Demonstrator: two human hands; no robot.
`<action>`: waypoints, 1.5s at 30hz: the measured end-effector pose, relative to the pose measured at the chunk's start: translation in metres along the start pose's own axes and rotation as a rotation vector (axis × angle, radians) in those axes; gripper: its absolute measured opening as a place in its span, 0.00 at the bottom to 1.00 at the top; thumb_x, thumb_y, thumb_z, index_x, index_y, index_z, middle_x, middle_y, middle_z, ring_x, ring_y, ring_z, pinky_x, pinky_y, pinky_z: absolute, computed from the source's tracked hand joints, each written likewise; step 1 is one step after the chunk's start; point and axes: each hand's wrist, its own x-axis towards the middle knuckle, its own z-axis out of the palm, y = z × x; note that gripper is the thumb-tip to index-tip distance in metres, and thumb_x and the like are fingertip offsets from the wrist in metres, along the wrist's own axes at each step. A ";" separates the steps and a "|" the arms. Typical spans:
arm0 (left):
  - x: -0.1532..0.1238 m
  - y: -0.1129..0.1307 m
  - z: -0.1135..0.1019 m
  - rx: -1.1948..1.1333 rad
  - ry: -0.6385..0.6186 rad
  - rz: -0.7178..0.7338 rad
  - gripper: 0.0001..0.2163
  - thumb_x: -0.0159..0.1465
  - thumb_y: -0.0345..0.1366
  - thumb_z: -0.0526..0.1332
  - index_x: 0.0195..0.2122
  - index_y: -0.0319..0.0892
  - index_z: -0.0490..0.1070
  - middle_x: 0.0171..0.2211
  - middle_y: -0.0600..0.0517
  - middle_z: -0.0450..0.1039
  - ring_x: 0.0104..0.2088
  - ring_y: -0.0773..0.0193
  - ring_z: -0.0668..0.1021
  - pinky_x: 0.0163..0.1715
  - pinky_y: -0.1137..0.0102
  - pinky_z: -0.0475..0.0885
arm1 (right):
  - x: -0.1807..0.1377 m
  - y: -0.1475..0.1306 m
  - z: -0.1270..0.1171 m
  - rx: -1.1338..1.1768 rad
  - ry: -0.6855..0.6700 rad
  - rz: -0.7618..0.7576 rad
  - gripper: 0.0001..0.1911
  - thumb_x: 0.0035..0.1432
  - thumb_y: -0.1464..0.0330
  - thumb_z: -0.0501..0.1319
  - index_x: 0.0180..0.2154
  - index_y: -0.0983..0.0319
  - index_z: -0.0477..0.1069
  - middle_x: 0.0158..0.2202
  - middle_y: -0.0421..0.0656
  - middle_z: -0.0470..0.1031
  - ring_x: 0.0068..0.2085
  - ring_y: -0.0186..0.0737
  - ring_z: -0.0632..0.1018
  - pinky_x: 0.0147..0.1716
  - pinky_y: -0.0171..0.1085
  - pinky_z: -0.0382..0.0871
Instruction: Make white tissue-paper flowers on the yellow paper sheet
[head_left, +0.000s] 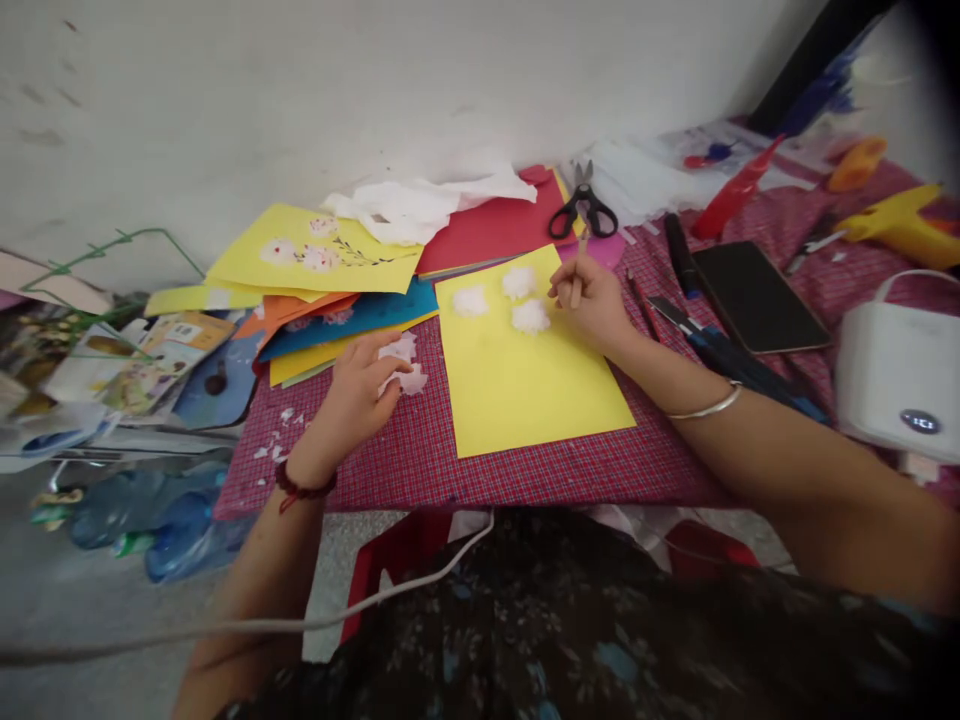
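Note:
A yellow sheet of paper [540, 390] lies on the checked tablecloth, with three fluffy white paper tufts near its top, one of them a tuft [470, 300] on the left. Over the sheet's upper right edge, my right hand [596, 300] is closed around a thin wooden stick [577, 290]; whether its end is a brush or a pencil I cannot tell. To the left of the sheet, my left hand [360, 390] rests with fingers apart over white torn paper pieces [412, 380], touching them but not visibly gripping them.
Black-handled scissors [583, 208] lie behind the sheet. Coloured papers are stacked at back left under a yellow card with painted flowers [315, 250]. On the right are a dark tablet or phone [761, 297], a white box-like device [900, 370] and a yellow glue gun [900, 225].

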 end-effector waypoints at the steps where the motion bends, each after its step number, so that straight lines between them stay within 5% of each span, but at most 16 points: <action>1: 0.008 -0.002 0.003 -0.003 -0.010 0.003 0.07 0.65 0.32 0.56 0.39 0.43 0.74 0.56 0.42 0.69 0.58 0.51 0.70 0.58 0.51 0.64 | -0.002 0.003 0.000 0.004 -0.002 0.017 0.03 0.56 0.69 0.60 0.31 0.55 0.68 0.25 0.39 0.71 0.29 0.42 0.76 0.30 0.41 0.70; 5: 0.027 -0.004 0.019 0.040 -0.115 -0.005 0.07 0.63 0.40 0.61 0.37 0.43 0.74 0.56 0.41 0.69 0.59 0.47 0.69 0.58 0.48 0.63 | -0.004 0.006 -0.003 0.013 -0.011 0.064 0.04 0.57 0.63 0.62 0.31 0.54 0.68 0.26 0.40 0.73 0.32 0.43 0.77 0.33 0.42 0.72; 10: 0.028 -0.006 0.027 0.121 -0.264 0.000 0.03 0.57 0.30 0.61 0.29 0.44 0.72 0.58 0.43 0.70 0.59 0.44 0.69 0.56 0.44 0.63 | -0.002 0.006 -0.005 0.004 -0.009 0.071 0.05 0.58 0.61 0.62 0.32 0.54 0.69 0.28 0.41 0.73 0.34 0.44 0.78 0.34 0.43 0.73; 19: 0.001 -0.037 -0.022 -0.198 0.183 -0.228 0.02 0.57 0.35 0.64 0.31 0.44 0.77 0.54 0.45 0.73 0.56 0.51 0.73 0.59 0.51 0.64 | -0.003 0.009 -0.005 0.003 0.007 0.030 0.02 0.56 0.68 0.60 0.31 0.55 0.67 0.26 0.41 0.72 0.31 0.43 0.77 0.30 0.43 0.72; 24: -0.010 -0.050 -0.021 -0.409 0.147 -0.590 0.06 0.55 0.37 0.66 0.33 0.43 0.79 0.30 0.49 0.78 0.31 0.61 0.76 0.34 0.63 0.73 | -0.005 0.007 -0.004 -0.018 -0.023 0.028 0.03 0.57 0.65 0.61 0.30 0.54 0.67 0.26 0.40 0.71 0.31 0.43 0.77 0.30 0.42 0.73; 29: -0.010 -0.044 -0.009 -0.535 0.119 -0.706 0.09 0.54 0.38 0.66 0.36 0.42 0.78 0.30 0.50 0.77 0.25 0.67 0.73 0.26 0.69 0.69 | -0.007 0.003 -0.005 -0.023 -0.058 0.079 0.06 0.57 0.63 0.63 0.30 0.54 0.68 0.26 0.41 0.72 0.32 0.43 0.78 0.31 0.42 0.72; 35: -0.013 -0.055 -0.010 -0.208 0.013 -0.616 0.17 0.62 0.47 0.60 0.45 0.40 0.75 0.41 0.43 0.79 0.35 0.58 0.78 0.36 0.63 0.73 | -0.009 0.000 -0.005 -0.015 -0.078 0.055 0.04 0.57 0.67 0.62 0.30 0.56 0.69 0.25 0.40 0.72 0.30 0.41 0.77 0.31 0.41 0.71; 40: -0.024 -0.066 -0.001 -0.046 -0.160 -0.511 0.39 0.51 0.51 0.70 0.60 0.39 0.64 0.58 0.35 0.68 0.54 0.43 0.74 0.51 0.53 0.71 | -0.009 -0.004 -0.004 -0.027 -0.119 0.058 0.04 0.57 0.67 0.61 0.29 0.55 0.68 0.24 0.40 0.72 0.29 0.42 0.77 0.30 0.41 0.71; 45: -0.018 -0.060 0.019 -0.059 -0.141 -0.414 0.45 0.44 0.46 0.74 0.63 0.37 0.61 0.57 0.36 0.66 0.56 0.42 0.72 0.55 0.51 0.69 | -0.009 -0.005 -0.004 -0.017 -0.138 0.064 0.05 0.57 0.66 0.62 0.29 0.56 0.68 0.25 0.41 0.74 0.29 0.43 0.77 0.30 0.42 0.70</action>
